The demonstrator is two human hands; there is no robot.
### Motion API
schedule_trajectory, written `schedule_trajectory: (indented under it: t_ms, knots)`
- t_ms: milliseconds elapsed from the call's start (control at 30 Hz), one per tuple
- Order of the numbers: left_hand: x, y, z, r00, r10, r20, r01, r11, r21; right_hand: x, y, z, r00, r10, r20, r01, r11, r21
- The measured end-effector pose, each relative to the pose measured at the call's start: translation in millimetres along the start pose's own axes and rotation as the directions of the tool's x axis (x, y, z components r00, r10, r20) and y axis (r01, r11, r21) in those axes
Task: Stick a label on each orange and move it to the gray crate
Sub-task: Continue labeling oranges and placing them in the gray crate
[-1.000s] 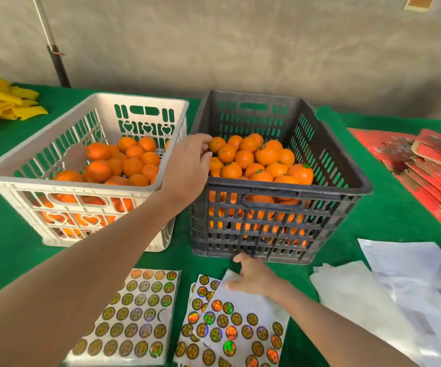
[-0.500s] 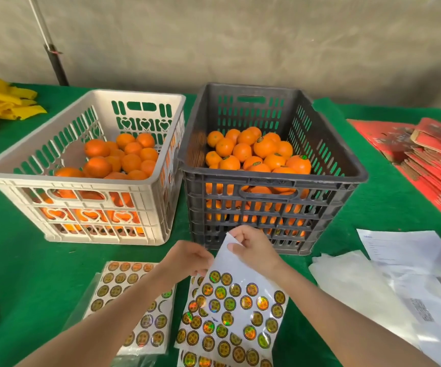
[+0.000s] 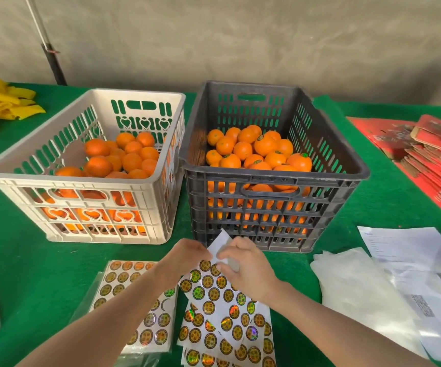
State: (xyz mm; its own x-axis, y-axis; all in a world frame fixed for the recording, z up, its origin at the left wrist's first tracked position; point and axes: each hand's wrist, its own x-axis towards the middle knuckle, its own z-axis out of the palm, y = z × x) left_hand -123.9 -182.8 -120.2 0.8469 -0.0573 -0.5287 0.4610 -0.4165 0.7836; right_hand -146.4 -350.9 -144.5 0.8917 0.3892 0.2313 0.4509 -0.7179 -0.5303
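Both hands meet at 6 o'clock on the green felt tabletop (image 3: 28, 274), working on a white label sheet (image 3: 222, 295) covered in round gold holographic stickers. The left hand (image 3: 185, 256) has its fingers curled in and pinches the sheet's upper left edge. The sheet's top corner stands up off the table toward the crates. The right hand (image 3: 248, 266) reaches in from 4 o'clock. Its thumb and forefinger are drawn close together and pinch the sheet near that raised top edge, with the other fingers loosely bent. Whether a sticker sits between those fingertips cannot be told.

Just beyond the hands, at 12 to 1 o'clock, the dark gray slatted plastic crate (image 3: 267, 178) holds a heap of labelled oranges (image 3: 264, 147), several showing a small dark round label on top. Right beside it, at 10 o'clock, a white plastic crate with heart cut-outs (image 3: 68, 178) holds a pile of loose oranges (image 3: 132, 161).

A second sticker sheet in a clear sleeve (image 3: 124, 282) lies at 7 o'clock, and crumpled white papers (image 3: 399, 260) lie at 3 o'clock.
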Motion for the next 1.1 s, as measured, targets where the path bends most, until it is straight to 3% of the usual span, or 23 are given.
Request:
schedule_trajectory:
  t_ms: [133, 300, 433, 533, 600, 667, 767, 833, 933, 1000, 1033, 1100]
  knots:
    - [3.0, -3.6, 0.2, 0.999, 0.037, 0.03, -0.036, 0.999, -0.034, 2.7, -5.0, 5.4, 1.0, -0.011, 0.013, 0.012, 1.0, -0.023]
    - [10.4, -6.7, -1.1, 0.991, 0.127, 0.047, -0.132, 0.984, 0.116, 4.8, -8.5, 3.3, 0.989, -0.151, 0.003, 0.151, 0.988, -0.029]
    - [13.6, -12.6, -4.6, 0.973, 0.207, 0.106, -0.228, 0.938, 0.26, 9.3, -8.7, -1.6, 0.998, -0.035, 0.043, 0.027, 0.982, 0.185]
    - [11.5, -16.4, -6.6, 0.949, 0.255, 0.183, -0.297, 0.917, 0.265, 12.6, -12.4, -11.4, 0.997, 0.076, 0.01, -0.076, 0.949, 0.306]
    - [7.4, -15.0, -5.7, 0.928, 0.279, 0.245, -0.348, 0.885, 0.31, 13.9, -19.3, -17.5, 0.998, 0.035, -0.046, -0.018, 0.946, 0.323]
    - [4.5, -12.2, -4.9, 0.895, 0.361, 0.261, -0.442, 0.788, 0.429, 18.8, -32.5, -24.8, 0.99, -0.067, -0.122, 0.102, 0.947, 0.305]
    - [-7.6, 1.9, -23.3, 0.791, 0.609, 0.054, -0.558, 0.684, 0.469, 38.6, -63.0, -42.7, 0.93, -0.246, -0.273, 0.318, 0.91, 0.266]
    - [-20.5, 16.5, -49.5, 0.628, 0.766, -0.139, -0.673, 0.624, 0.399, 59.4, -84.8, -56.3, 0.839, -0.368, -0.401, 0.475, 0.855, 0.21]
    - [-32.0, 40.5, -96.6, 0.47, 0.808, -0.355, -0.731, 0.582, 0.356, 102.1, -112.4, -73.9, 0.743, -0.458, -0.488, 0.576, 0.809, 0.118]
    - [-27.9, 52.4, -129.1, 0.405, 0.791, -0.459, -0.728, 0.583, 0.361, 137.5, -125.5, -79.3, 0.746, -0.483, -0.458, 0.567, 0.822, 0.057]
    - [-22.4, 56.4, -145.7, 0.395, 0.776, -0.492, -0.72, 0.594, 0.359, 156.2, -131.9, -80.9, 0.782, -0.475, -0.404, 0.533, 0.846, 0.036]
    - [-10.4, 64.8, -178.5, 0.423, 0.715, -0.557, -0.667, 0.661, 0.343, 195.2, -142.2, -80.8, 0.873, -0.433, -0.226, 0.437, 0.899, -0.035]
